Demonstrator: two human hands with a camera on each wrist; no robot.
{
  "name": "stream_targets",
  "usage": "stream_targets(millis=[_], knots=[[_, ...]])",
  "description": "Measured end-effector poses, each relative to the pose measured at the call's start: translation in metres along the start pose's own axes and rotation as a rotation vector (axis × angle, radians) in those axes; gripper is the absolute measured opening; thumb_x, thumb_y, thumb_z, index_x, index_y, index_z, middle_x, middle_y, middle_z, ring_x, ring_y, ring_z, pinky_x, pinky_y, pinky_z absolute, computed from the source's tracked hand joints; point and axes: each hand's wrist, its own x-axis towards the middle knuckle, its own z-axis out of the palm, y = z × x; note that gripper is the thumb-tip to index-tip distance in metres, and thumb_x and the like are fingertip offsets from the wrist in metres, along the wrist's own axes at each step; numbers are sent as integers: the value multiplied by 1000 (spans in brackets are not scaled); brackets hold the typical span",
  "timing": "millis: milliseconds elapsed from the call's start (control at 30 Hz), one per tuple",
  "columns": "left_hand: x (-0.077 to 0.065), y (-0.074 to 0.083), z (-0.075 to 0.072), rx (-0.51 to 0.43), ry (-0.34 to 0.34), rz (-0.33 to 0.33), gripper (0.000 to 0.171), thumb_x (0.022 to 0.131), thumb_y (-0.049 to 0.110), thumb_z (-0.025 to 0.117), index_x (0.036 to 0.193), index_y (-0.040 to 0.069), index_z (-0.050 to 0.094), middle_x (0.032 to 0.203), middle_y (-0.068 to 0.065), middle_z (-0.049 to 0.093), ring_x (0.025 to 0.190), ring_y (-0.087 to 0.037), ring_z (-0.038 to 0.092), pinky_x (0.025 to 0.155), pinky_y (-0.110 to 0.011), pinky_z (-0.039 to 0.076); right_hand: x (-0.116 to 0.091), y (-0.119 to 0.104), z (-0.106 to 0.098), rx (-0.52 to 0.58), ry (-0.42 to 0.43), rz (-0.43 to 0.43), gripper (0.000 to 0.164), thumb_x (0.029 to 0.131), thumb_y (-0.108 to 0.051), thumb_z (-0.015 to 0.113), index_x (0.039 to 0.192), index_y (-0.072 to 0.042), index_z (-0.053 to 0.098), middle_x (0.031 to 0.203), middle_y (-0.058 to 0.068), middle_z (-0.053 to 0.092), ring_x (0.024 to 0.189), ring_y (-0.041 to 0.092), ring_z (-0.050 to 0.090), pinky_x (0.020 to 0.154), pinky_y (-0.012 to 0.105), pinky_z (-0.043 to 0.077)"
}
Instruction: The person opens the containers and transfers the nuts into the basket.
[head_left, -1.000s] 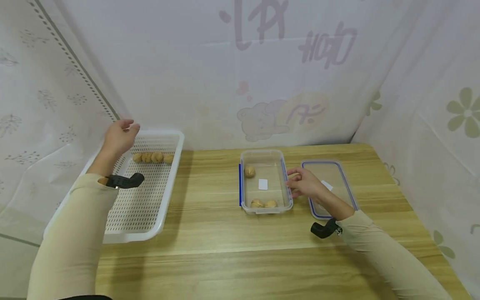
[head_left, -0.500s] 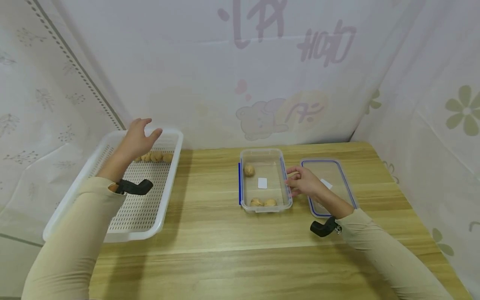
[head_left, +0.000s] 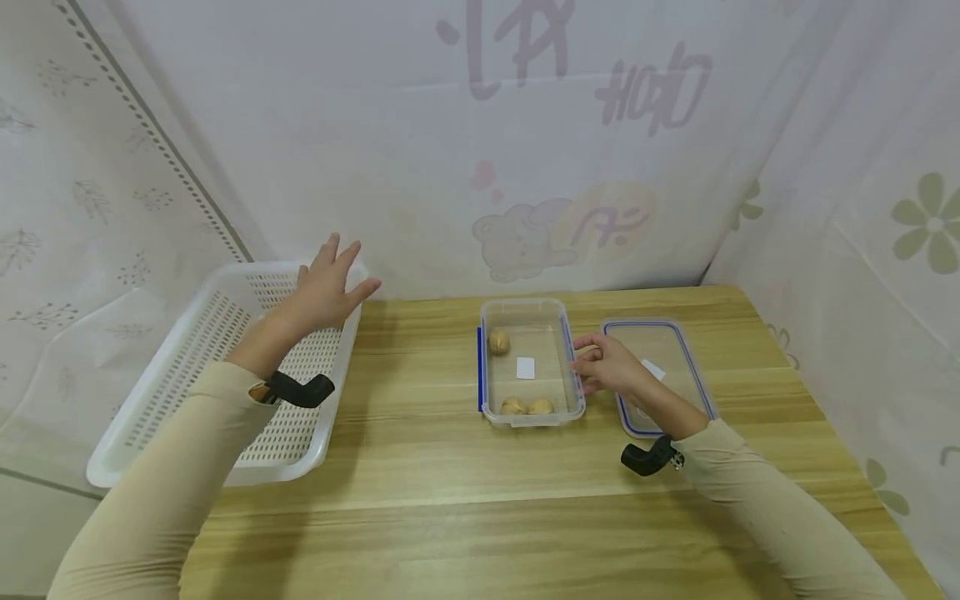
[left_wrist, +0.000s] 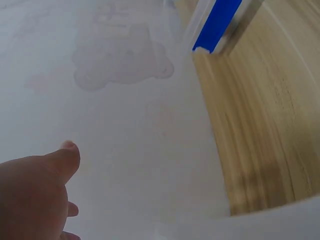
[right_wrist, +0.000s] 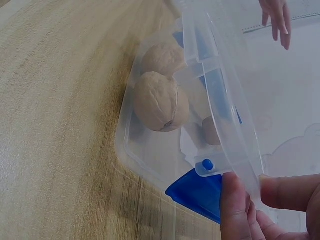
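Observation:
My left hand [head_left: 326,287], fingers spread and nothing in it, hovers over the far right corner of a white slotted basket [head_left: 330,417]. Behind that hand, the row of walnuts at the basket's far end is hidden. With thumb and fingers, my right hand [head_left: 611,364] pinches the right wall of a clear plastic food container [head_left: 525,421] that has blue side latches. Inside the container, one walnut [head_left: 498,342] lies by the left wall. Two more walnuts [right_wrist: 161,101] sit together at the near end, large in the right wrist view.
A clear lid [head_left: 651,322] with a blue seal lies right of the container, partly under my right forearm. Wooden tabletop [head_left: 420,500] stretches between basket and container and along the front. A printed white curtain [head_left: 405,167] hangs behind and at both sides.
My left hand has travelled right across the basket's far end, its fingers spreading, and now covers the walnut row. The right hand and the container have stayed put.

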Motion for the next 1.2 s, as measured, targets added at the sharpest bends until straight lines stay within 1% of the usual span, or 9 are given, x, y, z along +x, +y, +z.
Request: stream_targets(millis=[67, 167, 267, 433, 567, 667, 800, 967, 1200], knots=[[0, 7, 4, 17, -27, 13, 82, 108, 45, 45, 161, -2, 4, 164, -31, -17, 150, -51, -11, 111, -78, -7, 0, 0, 0, 0, -2, -2, 44, 102, -1, 59, 141, 6, 41, 101, 12, 59, 81, 18, 62, 68, 32, 62], [0, 18, 10, 43, -44, 43, 82, 108, 45, 47, 162, 0, 5, 165, -28, -16, 151, -49, -12, 111, -77, -9, 0, 0, 0, -1, -3, -4, 44, 102, -1, 59, 141, 6, 41, 101, 12, 60, 81, 18, 62, 67, 31, 62], [0, 28, 17, 71, -43, 76, 81, 107, 43, 51, 163, 1, 9, 166, -28, -12, 152, -48, -10, 112, -77, -7, 0, -1, 1, -3, -3, -3, 44, 102, -1, 59, 141, 6, 41, 101, 12, 60, 81, 18, 62, 67, 30, 62], [0, 45, 28, 122, -45, 159, 80, 106, 41, 53, 162, 1, 13, 166, -29, -6, 152, -48, -6, 112, -78, -5, 0, -1, 1, -6, -4, 0, 43, 102, -1, 58, 141, 6, 41, 101, 12, 60, 81, 18, 62, 67, 30, 62], [-1, 60, 36, 131, -62, 214, 80, 106, 42, 54, 163, 2, 14, 167, -27, -4, 153, -46, -6, 112, -77, -7, 0, -2, 1, -7, -3, 2, 43, 102, -1, 58, 141, 6, 41, 102, 12, 60, 81, 18, 62, 67, 30, 62], [-1, 71, 43, 141, -75, 251, 81, 105, 44, 54, 163, 4, 13, 167, -26, -4, 153, -45, -6, 113, -77, -6, 0, -2, 2, -9, -3, 1, 43, 102, -1, 58, 141, 7, 41, 103, 13, 60, 81, 18, 63, 68, 30, 62], [2, 83, 52, 147, -96, 290, 81, 105, 45, 54, 163, 5, 14, 168, -23, -5, 154, -43, -6, 114, -76, -6, 0, -1, 2, -8, -5, -3, 44, 102, -1, 58, 141, 7, 40, 103, 13, 60, 80, 18, 63, 68, 30, 62], [7, 98, 63, 151, -141, 331, 82, 105, 48, 53, 163, 5, 14, 168, -21, -6, 154, -41, -8, 114, -74, -7, 0, 0, 2, 5, -13, -10, 45, 102, 0, 59, 141, 8, 40, 101, 13, 61, 79, 18, 63, 67, 30, 62], [14, 118, 76, 153, -192, 398, 81, 105, 49, 50, 164, 8, 12, 169, -19, -7, 154, -35, -12, 117, -70, -7, -1, -1, 2, 6, -14, -12, 46, 102, -1, 58, 142, 9, 39, 104, 14, 61, 81, 19, 63, 68, 30, 62]])
